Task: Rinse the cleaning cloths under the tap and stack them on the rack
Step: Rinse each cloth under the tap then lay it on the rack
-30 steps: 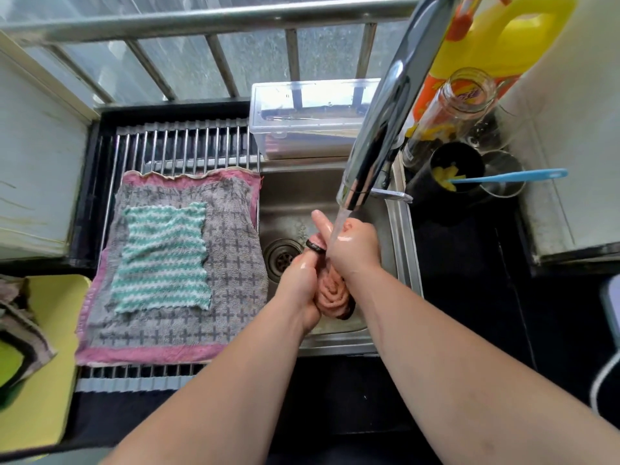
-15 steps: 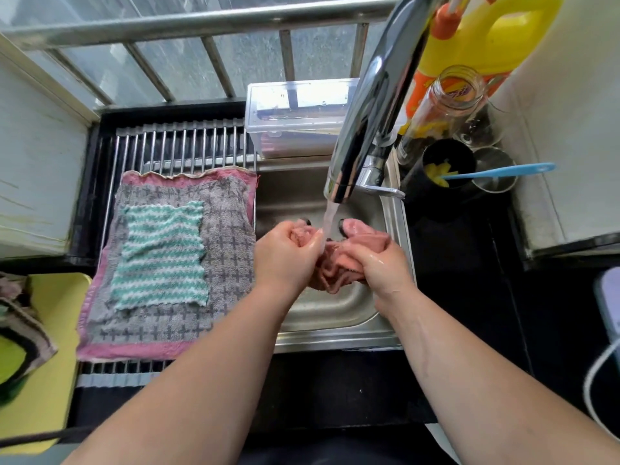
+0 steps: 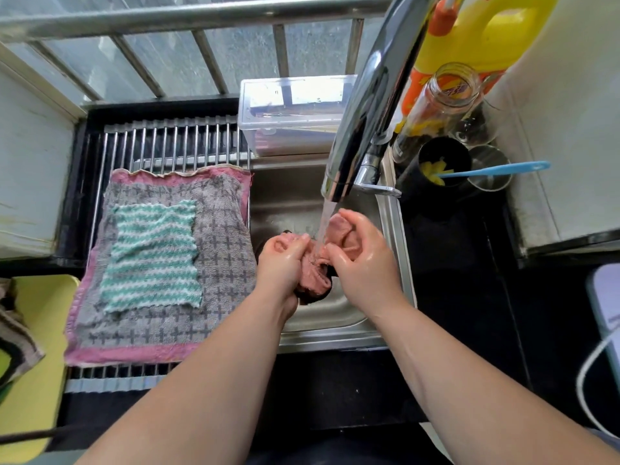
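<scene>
- water point(image 3: 323, 223) from the tap point(image 3: 362, 112) lands on the bunched pink cloth point(image 3: 313, 280), held over the sink point(image 3: 335, 340).
- left hand point(image 3: 281, 263) and right hand point(image 3: 365, 263) each clench one end, fingers curled tight.
- better to spread the folds under the stream, then wring hard before laying it on the green striped cloth point(image 3: 151, 256) on the rack point(image 3: 167, 142).

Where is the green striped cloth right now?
The green striped cloth lies flat on the grey towel spread over the rack, left of the sink in the head view.
</scene>
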